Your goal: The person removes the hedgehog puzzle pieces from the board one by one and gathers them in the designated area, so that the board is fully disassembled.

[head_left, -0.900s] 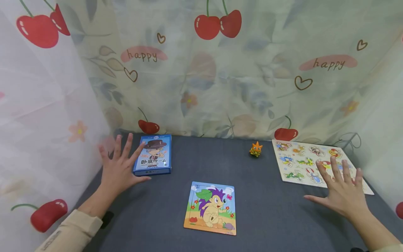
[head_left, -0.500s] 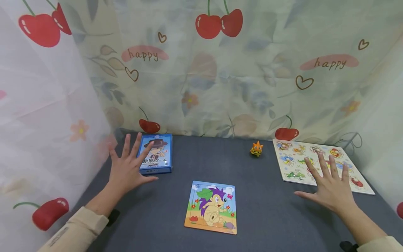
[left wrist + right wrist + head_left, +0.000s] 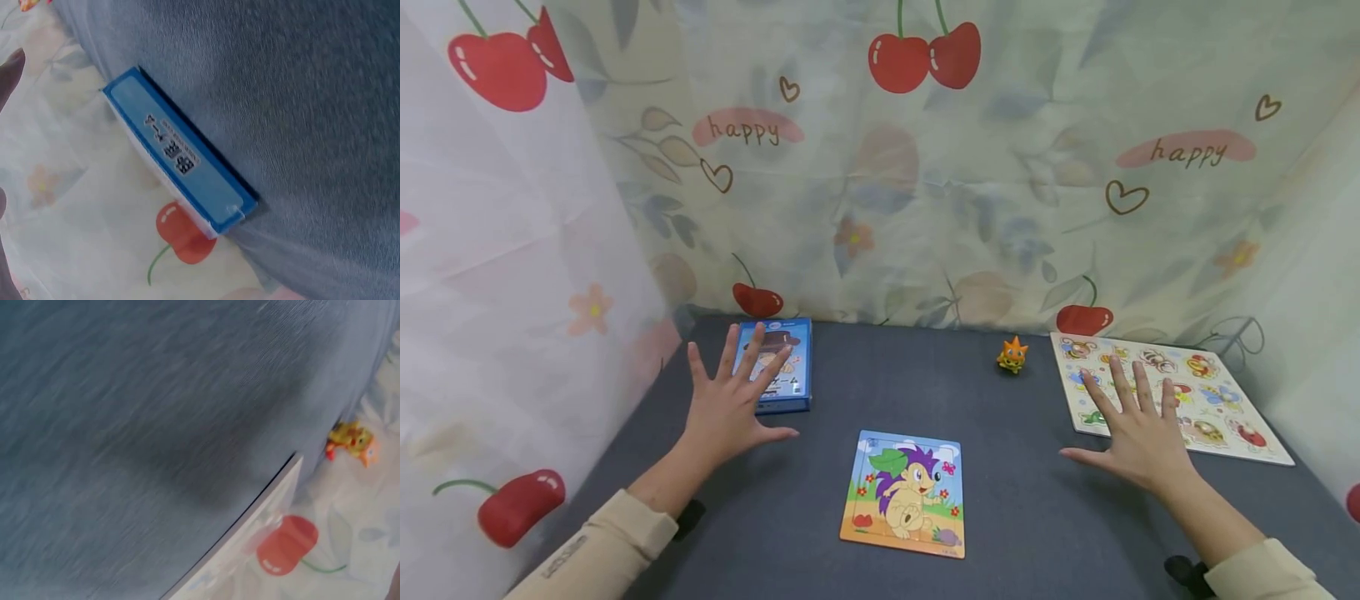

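Fingers spread, my left hand (image 3: pixel 726 417) hovers over the table in front of a blue card-game box (image 3: pixel 790 367), hiding part of its cover. The box's end face (image 3: pixel 175 150) shows in the left wrist view. My right hand (image 3: pixel 1142 437), also with spread fingers, is held above the table and covers the near left part of a white insect puzzle board (image 3: pixel 1247 408). Between the hands lies a square hedgehog puzzle (image 3: pixel 904 493). A small orange and yellow spiky toy figure (image 3: pixel 1012 356) stands farther back. Neither hand holds anything.
Behind and at both sides hangs a cherry-print curtain (image 3: pixel 925 225). The dark grey tabletop (image 3: pixel 895 375) runs up to it. A thin looped wire (image 3: pixel 1247 333) lies at the far right corner behind the puzzle board.
Both hands have moved inward: the left hand to the right, covering more of the box, the right hand to the left across the puzzle board. The objects have stayed put.
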### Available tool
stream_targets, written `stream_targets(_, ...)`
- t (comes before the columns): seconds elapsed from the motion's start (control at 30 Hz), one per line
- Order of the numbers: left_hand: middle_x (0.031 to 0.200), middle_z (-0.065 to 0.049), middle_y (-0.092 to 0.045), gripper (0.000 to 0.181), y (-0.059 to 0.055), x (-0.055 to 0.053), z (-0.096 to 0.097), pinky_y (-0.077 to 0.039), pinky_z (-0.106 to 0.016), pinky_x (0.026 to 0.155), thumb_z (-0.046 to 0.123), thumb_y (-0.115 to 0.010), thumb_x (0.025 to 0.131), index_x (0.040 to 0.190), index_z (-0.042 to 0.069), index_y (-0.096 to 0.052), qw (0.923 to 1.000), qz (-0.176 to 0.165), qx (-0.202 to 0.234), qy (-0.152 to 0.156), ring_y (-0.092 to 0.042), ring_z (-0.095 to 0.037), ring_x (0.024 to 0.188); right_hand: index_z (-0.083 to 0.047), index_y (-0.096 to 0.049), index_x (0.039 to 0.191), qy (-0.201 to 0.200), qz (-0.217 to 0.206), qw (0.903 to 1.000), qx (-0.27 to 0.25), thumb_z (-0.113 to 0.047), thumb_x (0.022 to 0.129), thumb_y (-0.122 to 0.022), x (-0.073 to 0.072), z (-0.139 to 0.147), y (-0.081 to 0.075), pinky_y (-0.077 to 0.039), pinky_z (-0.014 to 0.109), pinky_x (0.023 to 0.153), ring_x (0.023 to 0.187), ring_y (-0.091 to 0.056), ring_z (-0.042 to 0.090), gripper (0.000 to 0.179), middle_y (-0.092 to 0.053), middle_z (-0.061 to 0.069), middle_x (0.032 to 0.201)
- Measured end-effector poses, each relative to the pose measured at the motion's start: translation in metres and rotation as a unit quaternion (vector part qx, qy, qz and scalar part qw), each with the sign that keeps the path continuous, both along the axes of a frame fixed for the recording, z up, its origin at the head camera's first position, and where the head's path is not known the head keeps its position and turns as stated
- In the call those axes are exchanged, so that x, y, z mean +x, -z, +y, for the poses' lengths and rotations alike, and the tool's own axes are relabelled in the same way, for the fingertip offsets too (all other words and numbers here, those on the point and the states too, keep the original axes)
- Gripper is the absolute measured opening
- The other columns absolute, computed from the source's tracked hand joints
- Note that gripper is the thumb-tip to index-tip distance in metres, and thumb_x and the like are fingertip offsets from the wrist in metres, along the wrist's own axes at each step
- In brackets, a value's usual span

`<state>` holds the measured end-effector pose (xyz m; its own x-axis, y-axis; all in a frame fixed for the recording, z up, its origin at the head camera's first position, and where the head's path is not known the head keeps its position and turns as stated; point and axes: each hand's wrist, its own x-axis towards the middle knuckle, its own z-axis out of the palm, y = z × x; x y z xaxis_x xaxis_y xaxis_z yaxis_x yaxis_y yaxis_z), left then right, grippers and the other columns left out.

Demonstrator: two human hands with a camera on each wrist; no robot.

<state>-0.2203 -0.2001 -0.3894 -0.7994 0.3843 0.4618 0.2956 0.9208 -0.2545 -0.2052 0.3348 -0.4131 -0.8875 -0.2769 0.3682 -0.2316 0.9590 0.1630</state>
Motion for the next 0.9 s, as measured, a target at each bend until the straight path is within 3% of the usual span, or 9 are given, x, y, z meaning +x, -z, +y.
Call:
stream_targets(0.2, 0.157, -0.009, 0.013, 0.116, 0.003, 0.002, 0.010, 0.016, -0.071, 0.101, 0.083, -0.062, 0.053, 0.147, 0.026, -0.027, 0.9999, -0.013, 0.002, 0.010, 0.016, -0.038, 0.142, -0.030, -0.001, 0.151, -0.020, 0.005, 0.9998, -0.003, -0.079, 0.062, -0.059, -0.007, -0.020, 0.001, -0.002, 0.067, 0.107, 0.144, 0.014, 0.033, 0.117, 0.010, 0.011, 0.158)
stream_targets(0.5, 0.158, -0.010, 0.004, 0.117, 0.006, 0.002, 0.019, 0.015, -0.071, 0.102, 0.084, -0.061, 0.052, 0.148, 0.028, -0.025, 0.9996, -0.019, -0.013, 0.016, 0.013, -0.038, 0.143, -0.030, -0.002, 0.151, -0.045, -0.013, 0.9988, -0.013, -0.078, 0.062, -0.060, -0.018, -0.047, 0.004, -0.002, 0.067, 0.107, 0.143, 0.017, 0.033, 0.116, 0.011, 0.010, 0.157)
stream_targets(0.73, 0.158, -0.010, 0.000, 0.116, 0.011, 0.007, 0.031, 0.013, -0.072, 0.102, 0.085, -0.060, 0.052, 0.147, 0.028, -0.028, 0.9986, -0.018, -0.017, 0.048, 0.011, -0.036, 0.144, -0.028, -0.008, 0.151, -0.063, -0.028, 0.9966, -0.046, -0.078, 0.061, -0.061, -0.026, -0.073, 0.006, -0.006, 0.066, 0.108, 0.144, 0.012, 0.034, 0.116, 0.004, 0.013, 0.158)
stream_targets(0.9, 0.159, -0.008, 0.002, 0.115, 0.016, 0.014, 0.044, 0.012, -0.073, 0.100, 0.087, -0.058, 0.052, 0.147, 0.030, -0.026, 0.9968, -0.033, -0.016, 0.072, 0.012, -0.036, 0.144, -0.029, -0.008, 0.151, -0.084, -0.041, 0.9932, -0.069, -0.078, 0.060, -0.063, -0.032, -0.095, 0.007, -0.006, 0.064, 0.110, 0.144, 0.010, 0.034, 0.117, 0.008, 0.011, 0.158)
